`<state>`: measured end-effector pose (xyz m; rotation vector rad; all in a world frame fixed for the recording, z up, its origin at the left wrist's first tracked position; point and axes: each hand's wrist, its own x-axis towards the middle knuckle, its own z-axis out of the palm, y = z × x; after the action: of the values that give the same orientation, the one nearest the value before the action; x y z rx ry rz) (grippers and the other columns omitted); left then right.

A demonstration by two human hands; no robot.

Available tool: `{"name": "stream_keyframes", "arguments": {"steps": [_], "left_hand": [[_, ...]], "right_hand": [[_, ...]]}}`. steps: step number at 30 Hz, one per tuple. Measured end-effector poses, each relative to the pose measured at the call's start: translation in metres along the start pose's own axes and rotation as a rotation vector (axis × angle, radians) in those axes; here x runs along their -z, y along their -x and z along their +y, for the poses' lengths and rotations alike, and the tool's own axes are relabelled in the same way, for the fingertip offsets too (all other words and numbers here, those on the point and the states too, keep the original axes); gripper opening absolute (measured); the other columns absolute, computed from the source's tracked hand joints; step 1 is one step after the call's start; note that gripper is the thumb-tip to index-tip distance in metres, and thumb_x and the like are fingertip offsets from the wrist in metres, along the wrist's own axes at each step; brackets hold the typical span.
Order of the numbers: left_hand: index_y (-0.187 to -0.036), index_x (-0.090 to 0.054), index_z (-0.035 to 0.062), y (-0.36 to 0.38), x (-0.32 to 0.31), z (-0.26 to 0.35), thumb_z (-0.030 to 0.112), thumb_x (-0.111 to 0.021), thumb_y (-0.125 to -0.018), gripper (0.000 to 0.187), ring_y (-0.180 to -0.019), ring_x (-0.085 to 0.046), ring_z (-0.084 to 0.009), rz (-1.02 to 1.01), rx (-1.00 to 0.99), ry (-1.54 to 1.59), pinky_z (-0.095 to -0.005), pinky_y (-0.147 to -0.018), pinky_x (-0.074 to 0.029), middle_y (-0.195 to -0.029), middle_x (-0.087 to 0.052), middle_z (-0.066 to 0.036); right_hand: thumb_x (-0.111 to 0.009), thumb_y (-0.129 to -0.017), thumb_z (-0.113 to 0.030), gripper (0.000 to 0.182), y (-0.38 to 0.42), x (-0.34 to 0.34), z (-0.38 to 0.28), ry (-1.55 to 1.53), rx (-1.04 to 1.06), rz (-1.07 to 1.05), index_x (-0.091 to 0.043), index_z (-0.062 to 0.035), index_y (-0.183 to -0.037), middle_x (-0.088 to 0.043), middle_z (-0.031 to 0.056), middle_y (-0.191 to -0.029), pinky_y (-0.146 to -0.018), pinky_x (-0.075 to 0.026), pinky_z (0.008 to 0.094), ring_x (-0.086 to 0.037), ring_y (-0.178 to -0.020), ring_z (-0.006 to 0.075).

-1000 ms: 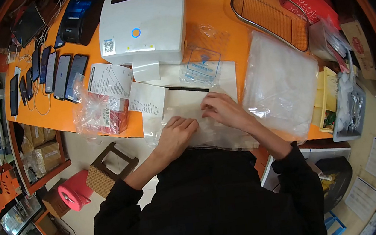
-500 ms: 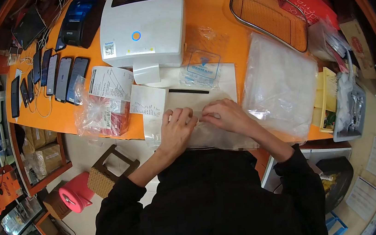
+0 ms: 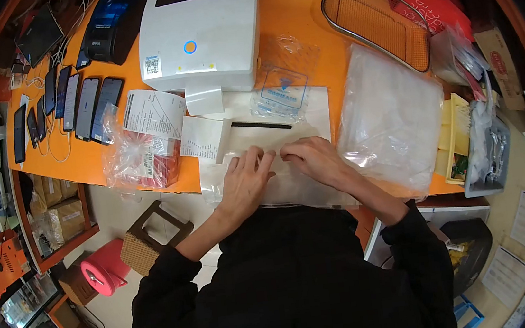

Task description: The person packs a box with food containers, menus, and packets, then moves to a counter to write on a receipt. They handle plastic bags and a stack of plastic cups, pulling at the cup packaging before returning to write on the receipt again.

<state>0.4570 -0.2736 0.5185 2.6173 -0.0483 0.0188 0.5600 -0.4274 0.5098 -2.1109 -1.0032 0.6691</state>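
Both hands rest over a clear plastic bag (image 3: 304,188) at the front edge of the orange table. My left hand (image 3: 249,177) has curled fingers pressed together near the bag's upper edge; what they pinch is too small to name. Close beside it on the right, my right hand (image 3: 313,158) is closed too, its fingertips bent inward, their contents hidden. A black stick (image 3: 261,125) lies on white sheets just beyond the hands. Left of them are a printed slip (image 3: 202,138) and a red item in clear plastic (image 3: 149,161).
A white printer (image 3: 199,35) stands at the back with a label hanging out. Several phones (image 3: 87,106) lie at left. At right are a stack of clear bags (image 3: 387,124), a wire basket (image 3: 376,21) and a yellow tray (image 3: 457,142).
My hands have moved slightly apart. The printed slip and the left end of the black stick have shifted slightly.
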Motion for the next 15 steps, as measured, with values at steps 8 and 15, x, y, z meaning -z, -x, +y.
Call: {"name": "stream_keyframes", "arguments": {"steps": [8, 15], "left_hand": [[-0.082, -0.056, 0.0069, 0.006, -0.005, -0.012, 0.013, -0.064, -0.069, 0.016, -0.084, -0.053, -0.0209, 0.008, -0.219, -0.070, -0.0335, -0.074, -0.040, -0.086, -0.054, -0.003], [-0.077, -0.054, 0.0057, 0.007, 0.006, -0.011, 0.016, -0.061, -0.076, 0.012, -0.081, -0.056, -0.0250, -0.307, 0.033, 0.311, -0.0363, -0.060, -0.048, -0.085, -0.055, -0.007]], "right_hand": [[-0.058, -0.075, -0.008, 0.011, -0.010, 0.008, 0.005, -0.073, -0.034, -0.115, -0.060, -0.0014, -0.083, -0.062, 0.0127, -0.080, -0.067, -0.045, 0.0365, -0.059, -0.076, 0.0297], [-0.058, -0.072, -0.002, 0.010, -0.015, -0.003, 0.008, -0.133, -0.054, -0.061, -0.060, 0.0007, -0.082, -0.062, 0.0135, -0.076, -0.066, -0.046, 0.0360, -0.061, -0.077, 0.0282]]}}
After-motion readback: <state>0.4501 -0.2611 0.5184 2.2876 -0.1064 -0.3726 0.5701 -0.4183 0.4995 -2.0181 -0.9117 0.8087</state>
